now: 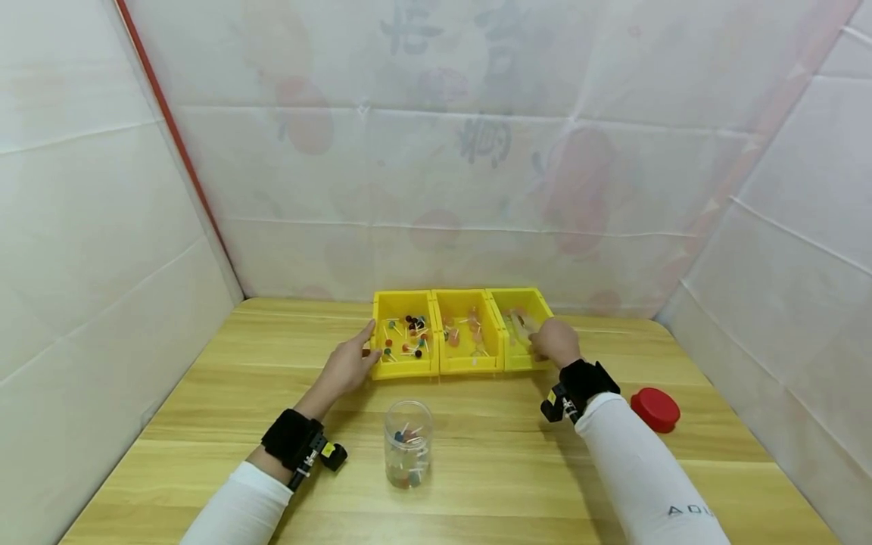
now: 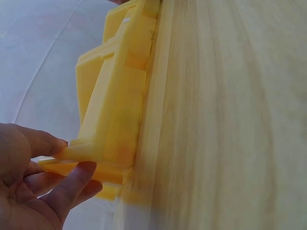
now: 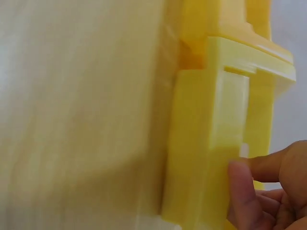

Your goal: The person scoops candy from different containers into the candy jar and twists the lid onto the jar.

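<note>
The left hand [image 1: 347, 367] pinches the corner of the left yellow bin [image 1: 404, 333] to steady the row, while the right hand [image 1: 555, 342] curls its fingers over the right bin [image 1: 521, 322], thumb against its front wall.

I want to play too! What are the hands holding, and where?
The left hand pinches the left yellow bin at its front corner rim. The right hand touches the right yellow bin; its grip is unclear.

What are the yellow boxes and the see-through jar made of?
The yellow boxes look like moulded plastic: smooth, slightly glossy, with stepped ribs in the wrist views. The jar is clear, so glass or clear plastic; which one cannot be told. Its red lid looks like plastic.
</note>
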